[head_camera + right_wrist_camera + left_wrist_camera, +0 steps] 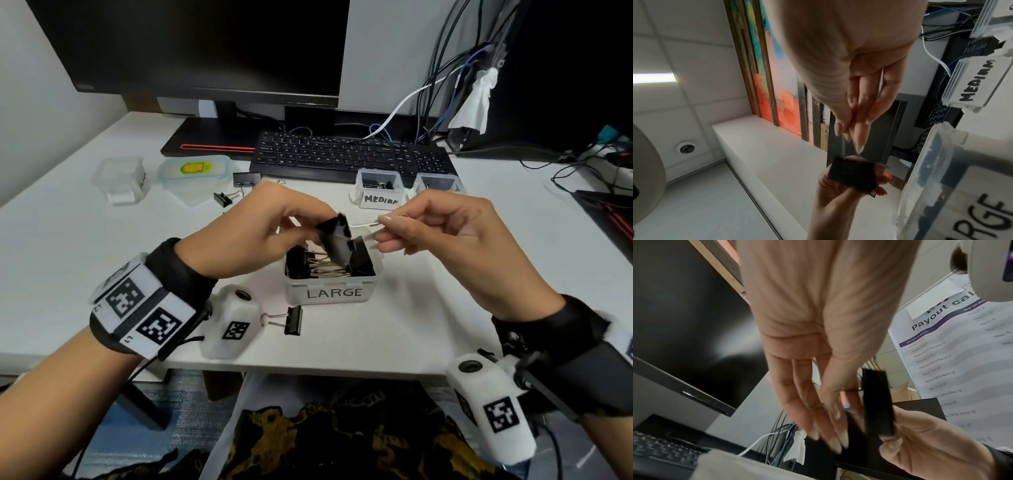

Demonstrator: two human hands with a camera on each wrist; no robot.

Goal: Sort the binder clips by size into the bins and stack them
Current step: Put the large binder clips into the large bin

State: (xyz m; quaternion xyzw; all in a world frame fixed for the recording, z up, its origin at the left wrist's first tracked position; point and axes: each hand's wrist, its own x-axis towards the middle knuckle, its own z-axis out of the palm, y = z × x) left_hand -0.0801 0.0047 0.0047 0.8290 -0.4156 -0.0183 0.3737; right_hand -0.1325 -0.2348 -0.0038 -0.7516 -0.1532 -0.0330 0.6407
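1. Wrist cameras and tagged bands sit nearest us; past them our left hand (274, 226) and right hand (442, 233) meet over the bin marked LARGE (330, 291).
2. We hold one large binder clip (337, 240) just above that bin: left fingers (830, 421) curl round its black body, right fingers (857, 129) pinch its wire handles.
3. Inside the bin more clips lie packed, handles toward the middle.
4. Just beside the bin's front left corner a loose clip (291, 320) lies near the surface edge.
5. Behind our hands stand the MEDIUM bin (378, 188) and another bin (440, 183), touching the keyboard (349, 156).
6. Far left, two more clips (236, 188) lie beside a lidded box (195, 171) and an upturned tub (121, 178).
7. Open surface (85, 240) spreads left of the bin and right of it toward the cables (582, 171).
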